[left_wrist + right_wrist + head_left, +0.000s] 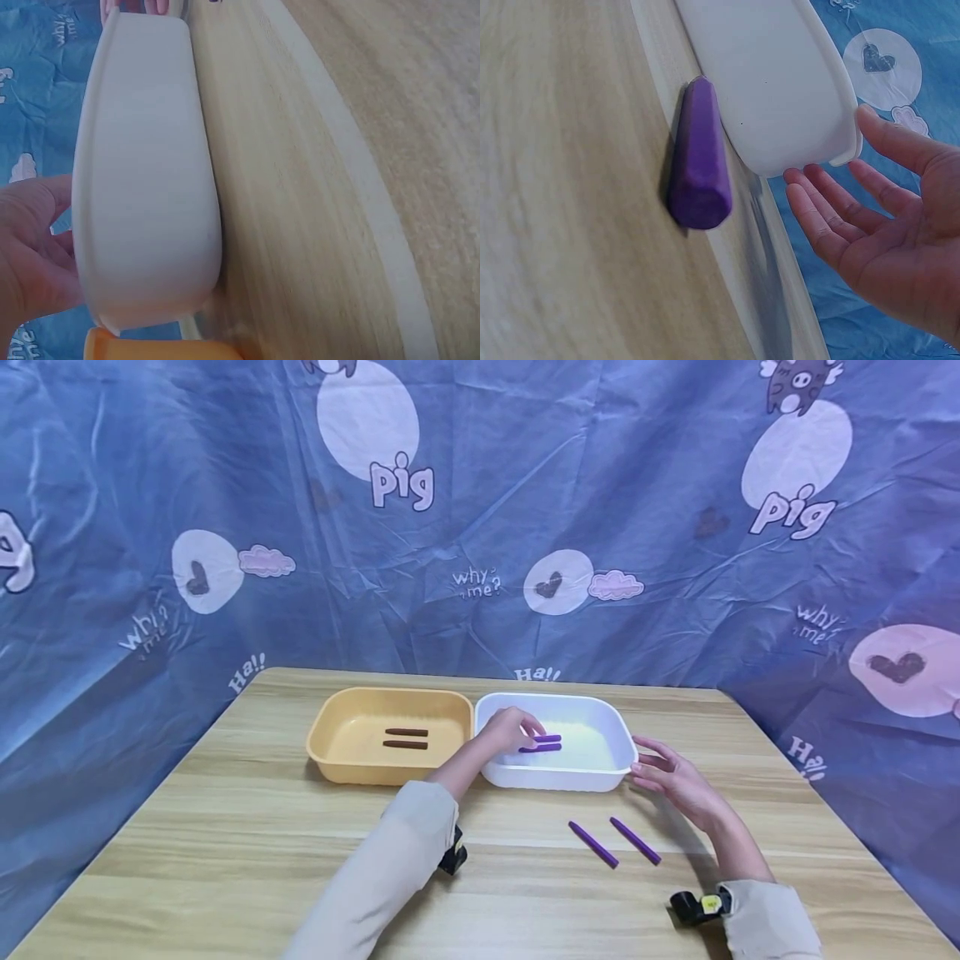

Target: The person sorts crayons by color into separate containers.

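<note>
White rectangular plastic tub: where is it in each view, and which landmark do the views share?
Head: white plastic tub, right of and below centre.
Left wrist: left half, spanning nearly top to bottom.
Right wrist: top, right of centre, cut by the top edge.
Shared landmark: blue printed cloth, behind the tub in head, left side in left wrist, right side in right wrist.

On the blue cloth (390,635) before me I read "pig" lettering (402,482) twice, each beneath a big pale oval, plus a cut-off "g" (15,553) at my far left. A "why? me?" print (477,582) appears three times, and a "Ha!!" print (537,674) stands just above the back edge of the table (525,893), again near its left corner and along its right side. The yellow label (710,905) at lower right is too small for me to read.
</note>
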Motion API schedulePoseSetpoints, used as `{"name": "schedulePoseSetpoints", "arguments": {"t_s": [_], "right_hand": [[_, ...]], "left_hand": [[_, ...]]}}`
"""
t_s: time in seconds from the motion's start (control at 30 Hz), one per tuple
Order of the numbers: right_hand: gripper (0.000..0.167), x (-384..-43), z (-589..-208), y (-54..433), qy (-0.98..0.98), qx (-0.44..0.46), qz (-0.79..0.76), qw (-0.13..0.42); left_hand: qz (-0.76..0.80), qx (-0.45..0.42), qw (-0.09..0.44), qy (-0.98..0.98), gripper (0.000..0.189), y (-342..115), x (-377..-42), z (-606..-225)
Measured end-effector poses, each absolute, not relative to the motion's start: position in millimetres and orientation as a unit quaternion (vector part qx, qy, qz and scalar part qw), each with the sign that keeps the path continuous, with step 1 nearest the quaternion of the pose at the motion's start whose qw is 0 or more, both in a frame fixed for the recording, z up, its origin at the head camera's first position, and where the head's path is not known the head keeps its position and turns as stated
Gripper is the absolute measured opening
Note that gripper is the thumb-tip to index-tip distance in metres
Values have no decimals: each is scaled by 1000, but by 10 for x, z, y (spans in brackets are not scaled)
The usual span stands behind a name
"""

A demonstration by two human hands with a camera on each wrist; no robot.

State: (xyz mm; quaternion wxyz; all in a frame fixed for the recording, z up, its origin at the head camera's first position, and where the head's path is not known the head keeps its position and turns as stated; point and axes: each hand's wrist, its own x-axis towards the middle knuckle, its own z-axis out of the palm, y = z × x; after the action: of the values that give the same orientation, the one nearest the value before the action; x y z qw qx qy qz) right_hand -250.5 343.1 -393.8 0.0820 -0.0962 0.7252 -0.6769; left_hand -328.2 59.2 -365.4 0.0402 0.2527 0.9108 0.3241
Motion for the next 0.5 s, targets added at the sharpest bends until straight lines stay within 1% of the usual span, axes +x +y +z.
{"name": "schedulePoseSetpoints", "arguments": {"t_s": [0.3,0.5], "right_hand": [[64,-2504,-3938,3433,726,-96,-676,87],[64,-2504,-3949,3447,722,-100,-679,88]], "left_hand": [[358,279,34,890,19,581,-3091,-3548],[377,310,43,872,18,611,-2884,-3481]]}}
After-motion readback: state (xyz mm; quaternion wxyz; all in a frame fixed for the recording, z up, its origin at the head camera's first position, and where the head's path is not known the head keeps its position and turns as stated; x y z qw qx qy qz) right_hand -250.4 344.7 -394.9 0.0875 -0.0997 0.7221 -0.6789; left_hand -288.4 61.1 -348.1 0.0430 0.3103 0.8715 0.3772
